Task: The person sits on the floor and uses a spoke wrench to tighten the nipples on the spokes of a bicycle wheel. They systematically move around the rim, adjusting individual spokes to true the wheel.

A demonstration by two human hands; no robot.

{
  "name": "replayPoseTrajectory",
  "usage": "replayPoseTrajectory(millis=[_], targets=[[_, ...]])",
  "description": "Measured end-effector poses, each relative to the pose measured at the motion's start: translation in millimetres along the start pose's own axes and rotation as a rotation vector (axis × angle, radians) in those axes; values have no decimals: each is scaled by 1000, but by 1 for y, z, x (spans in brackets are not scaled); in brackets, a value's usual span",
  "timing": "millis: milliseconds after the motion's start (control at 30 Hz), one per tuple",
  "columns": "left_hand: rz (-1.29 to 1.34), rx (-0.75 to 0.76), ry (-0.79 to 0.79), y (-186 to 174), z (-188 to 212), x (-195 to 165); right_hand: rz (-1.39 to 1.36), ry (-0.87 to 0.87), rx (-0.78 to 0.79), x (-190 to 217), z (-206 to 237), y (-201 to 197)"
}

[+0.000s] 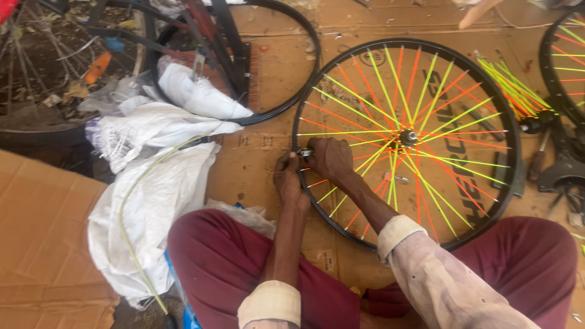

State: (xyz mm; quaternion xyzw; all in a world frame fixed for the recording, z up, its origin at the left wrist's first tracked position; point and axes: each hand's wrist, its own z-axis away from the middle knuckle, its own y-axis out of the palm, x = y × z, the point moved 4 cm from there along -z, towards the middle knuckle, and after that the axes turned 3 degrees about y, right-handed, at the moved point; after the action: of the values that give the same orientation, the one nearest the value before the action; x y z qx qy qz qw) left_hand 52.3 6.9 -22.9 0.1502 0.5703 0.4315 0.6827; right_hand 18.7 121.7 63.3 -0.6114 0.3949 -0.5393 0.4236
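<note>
A black bicycle wheel rim (515, 146) with orange and yellow-green spokes lies flat on cardboard in front of me, its hub (408, 137) at the centre. My left hand (289, 180) grips the rim's left edge. My right hand (330, 157) reaches over the rim beside it and holds a small metal tool (304, 152) against the rim where a spoke ends. My knees in maroon trousers frame the wheel's near side.
A bare black rim (308, 73) lies at the back, partly under white sacks (152, 195). A bundle of loose coloured spokes (512, 88), another spoked wheel (563, 55) and hand tools (560, 167) are at the right. Cardboard sheets (42, 244) cover the left.
</note>
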Motion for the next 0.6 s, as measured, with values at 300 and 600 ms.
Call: replayPoseTrajectory(millis=[300, 600], targets=[[48, -35, -35, 3, 7, -11, -397, -112, 135, -1, 10, -24], [-32, -49, -66, 7, 16, -20, -418, -143, 35, 5, 18, -32]])
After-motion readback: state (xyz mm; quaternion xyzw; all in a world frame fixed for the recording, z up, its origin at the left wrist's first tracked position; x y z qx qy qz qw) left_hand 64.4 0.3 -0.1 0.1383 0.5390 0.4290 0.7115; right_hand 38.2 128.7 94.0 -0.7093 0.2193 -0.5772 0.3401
